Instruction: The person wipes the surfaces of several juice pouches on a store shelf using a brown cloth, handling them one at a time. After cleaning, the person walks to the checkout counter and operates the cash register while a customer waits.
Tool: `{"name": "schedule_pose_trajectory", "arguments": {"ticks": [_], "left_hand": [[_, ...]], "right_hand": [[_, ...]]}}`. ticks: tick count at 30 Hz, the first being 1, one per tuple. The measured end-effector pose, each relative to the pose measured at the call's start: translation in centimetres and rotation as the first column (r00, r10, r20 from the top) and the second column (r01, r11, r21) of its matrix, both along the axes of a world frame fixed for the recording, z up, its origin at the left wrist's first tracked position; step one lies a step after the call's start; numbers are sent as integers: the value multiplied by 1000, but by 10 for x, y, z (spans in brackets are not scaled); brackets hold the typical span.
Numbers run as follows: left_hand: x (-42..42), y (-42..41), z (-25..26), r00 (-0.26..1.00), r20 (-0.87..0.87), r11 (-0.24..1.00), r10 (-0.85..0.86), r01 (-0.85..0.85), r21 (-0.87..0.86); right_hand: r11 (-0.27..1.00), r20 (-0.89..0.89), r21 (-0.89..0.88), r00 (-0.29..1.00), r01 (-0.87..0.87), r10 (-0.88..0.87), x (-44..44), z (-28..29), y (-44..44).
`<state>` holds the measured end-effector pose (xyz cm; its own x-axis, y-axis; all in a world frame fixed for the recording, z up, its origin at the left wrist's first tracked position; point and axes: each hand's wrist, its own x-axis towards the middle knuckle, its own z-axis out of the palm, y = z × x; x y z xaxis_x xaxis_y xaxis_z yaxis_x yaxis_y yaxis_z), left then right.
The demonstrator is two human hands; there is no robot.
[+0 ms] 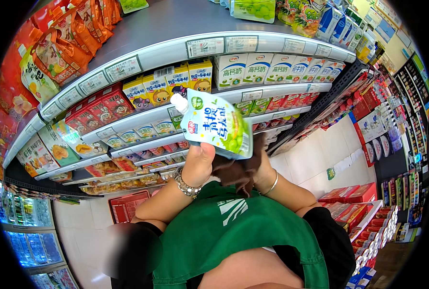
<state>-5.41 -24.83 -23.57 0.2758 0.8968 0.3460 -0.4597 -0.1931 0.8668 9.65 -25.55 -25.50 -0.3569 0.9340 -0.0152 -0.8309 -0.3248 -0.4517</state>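
Observation:
My left hand (200, 164) grips a light blue and green spouted pouch (218, 123) with grapes printed on it; its white cap (179, 102) points to the upper left. A brown cloth (236, 171) hangs just below the pouch, against its lower right side. My right hand (262, 173) is at the cloth's right edge and holds it, its fingers mostly hidden by the cloth. Both hands are in front of my green apron (236, 220), close to the shelf front.
Ahead stands a curved-looking store shelf (156, 57) with milk cartons (232, 70), orange bags (61, 54) and similar pouches on top. A red basket (127, 206) is on the floor at left. Red boxes and cans (362, 216) stand at right, close to my elbow.

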Motion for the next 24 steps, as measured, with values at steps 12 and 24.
{"name": "schedule_pose_trajectory", "arguments": {"ticks": [12,24], "left_hand": [[1,10,-14,966,-107,942,234,-198,270],[24,7,-11,924,-315,962,215,-144,234]], "right_hand": [[964,-216,2,941,-265,259,-6,17,6],[324,453,875,373,-359,-810,-3,29,3]]}}
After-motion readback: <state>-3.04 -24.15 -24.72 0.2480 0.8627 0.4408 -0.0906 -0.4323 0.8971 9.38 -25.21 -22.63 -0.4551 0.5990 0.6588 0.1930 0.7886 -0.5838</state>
